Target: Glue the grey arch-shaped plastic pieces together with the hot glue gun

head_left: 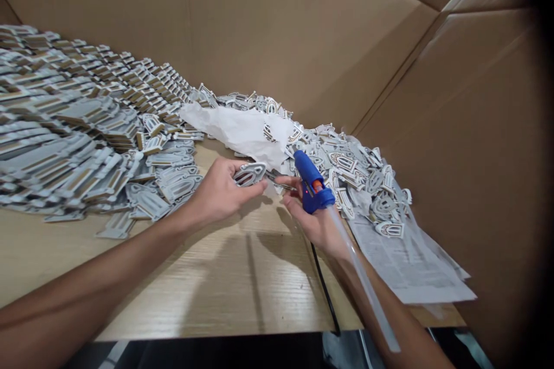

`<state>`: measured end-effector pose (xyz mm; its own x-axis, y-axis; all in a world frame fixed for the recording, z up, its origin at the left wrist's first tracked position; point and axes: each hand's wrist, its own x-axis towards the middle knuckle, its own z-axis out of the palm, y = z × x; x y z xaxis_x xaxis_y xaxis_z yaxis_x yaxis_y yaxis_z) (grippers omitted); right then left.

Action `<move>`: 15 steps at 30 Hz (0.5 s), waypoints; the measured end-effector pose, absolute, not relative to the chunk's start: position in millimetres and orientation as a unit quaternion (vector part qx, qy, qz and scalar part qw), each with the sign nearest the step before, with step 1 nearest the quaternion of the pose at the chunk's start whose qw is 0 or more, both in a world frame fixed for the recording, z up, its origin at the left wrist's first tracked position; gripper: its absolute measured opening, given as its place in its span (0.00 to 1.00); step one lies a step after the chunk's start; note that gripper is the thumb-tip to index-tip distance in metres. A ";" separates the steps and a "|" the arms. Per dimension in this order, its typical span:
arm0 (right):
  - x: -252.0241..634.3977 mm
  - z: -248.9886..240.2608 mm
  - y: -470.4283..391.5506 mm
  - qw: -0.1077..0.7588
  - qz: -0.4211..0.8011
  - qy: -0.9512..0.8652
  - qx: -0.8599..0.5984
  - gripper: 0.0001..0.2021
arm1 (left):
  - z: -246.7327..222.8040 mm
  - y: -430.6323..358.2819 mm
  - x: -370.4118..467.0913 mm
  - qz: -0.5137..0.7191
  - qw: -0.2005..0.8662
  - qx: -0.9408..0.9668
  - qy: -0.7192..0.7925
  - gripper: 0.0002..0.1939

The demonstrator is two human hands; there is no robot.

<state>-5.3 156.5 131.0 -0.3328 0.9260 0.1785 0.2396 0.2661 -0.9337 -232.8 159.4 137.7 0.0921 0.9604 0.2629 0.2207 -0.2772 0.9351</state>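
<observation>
My left hand (225, 190) is closed around a small white arch-shaped piece (250, 174) between thumb and fingers. Close by on the right, my right hand (314, 216) holds a blue glue gun (310, 181), its nozzle tilted up and to the left. A long clear glue stick (367, 282) sticks out of the gun's back and runs down over the forearm. A thin piece (279, 176) shows at the fingertips of my right hand, partly hidden. Both hands are above the wooden table.
Many stacked pieces (108, 115) cover the left side. Loose patterned pieces (344, 161) are heaped on the right, over printed paper (415, 265). A crumpled white sheet (242, 130) lies behind my hands. A black cable (324, 288) crosses the table. Cardboard walls (277, 29) rise behind.
</observation>
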 end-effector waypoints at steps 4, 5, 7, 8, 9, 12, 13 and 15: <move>-6.0 127.4 161.3 0.428 0.378 -0.701 -0.428 0.10 | 136.4 160.1 -232.9 0.482 0.378 0.630 0.478 0.16; -6.0 127.0 162.2 0.426 0.371 -0.705 -0.429 0.12 | 136.2 159.9 -232.8 0.481 0.377 0.630 0.479 0.16; -5.8 126.8 162.5 0.412 0.375 -0.711 -0.429 0.13 | 136.2 159.3 -232.6 0.477 0.380 0.632 0.478 0.15; -5.6 126.9 161.7 0.404 0.384 -0.711 -0.428 0.09 | 136.3 159.0 -232.5 0.475 0.383 0.633 0.477 0.15; -5.3 127.0 160.5 0.400 0.393 -0.710 -0.427 0.07 | 136.5 158.7 -232.5 0.473 0.385 0.633 0.477 0.15; -5.4 128.0 156.9 0.383 0.415 -0.705 -0.429 0.17 | 137.0 158.4 -232.4 0.469 0.386 0.633 0.480 0.16; -5.6 128.4 156.5 0.383 0.414 -0.704 -0.432 0.18 | 137.1 158.6 -232.3 0.468 0.386 0.634 0.480 0.16; -6.3 128.9 157.5 0.389 0.401 -0.704 -0.439 0.14 | 136.7 158.9 -232.2 0.471 0.387 0.632 0.478 0.15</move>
<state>-6.3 157.5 128.9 -0.3117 0.9298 0.1958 0.3065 0.2935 -0.9055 -232.2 158.9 136.7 0.0982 0.9695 0.2246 0.2394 -0.2420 0.9403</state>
